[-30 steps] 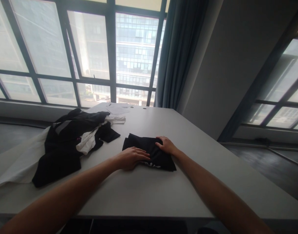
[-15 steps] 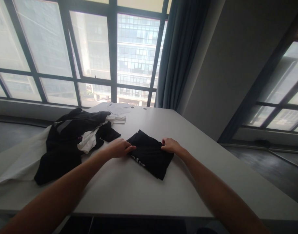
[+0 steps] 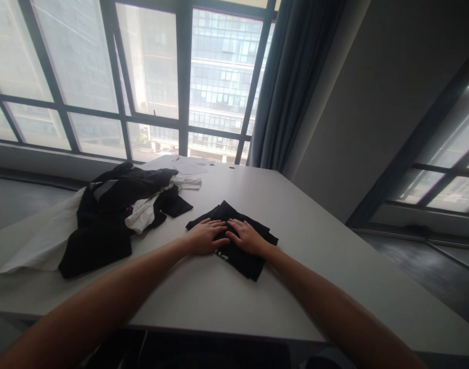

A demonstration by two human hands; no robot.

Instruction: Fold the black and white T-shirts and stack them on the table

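Garment: a folded black garment (image 3: 234, 233) lies on the white table (image 3: 296, 287), turned cornerwise, with a bit of white print showing at its near edge between the two hands
Left hand: the left hand (image 3: 204, 237) rests palm down, fingers spread flat, on the left half of the garment; it grips nothing
Right hand: the right hand (image 3: 247, 238) lies palm down and flat on the middle of the garment, its fingers pointing left toward the other hand
Hands together: the two hands sit just beside each other on the cloth, fingertips near or touching; which of the two cannot be told
Pile: a loose pile (image 3: 111, 215) of black and white clothes lies left of the garment, well apart from it, reaching the table's left edge
Papers: a few papers (image 3: 190, 166) lie beyond the garment, at the table's far end
Curtain: a grey-blue curtain (image 3: 292, 82) hangs beyond the garment, past the table's far end, beside the window (image 3: 150, 77)
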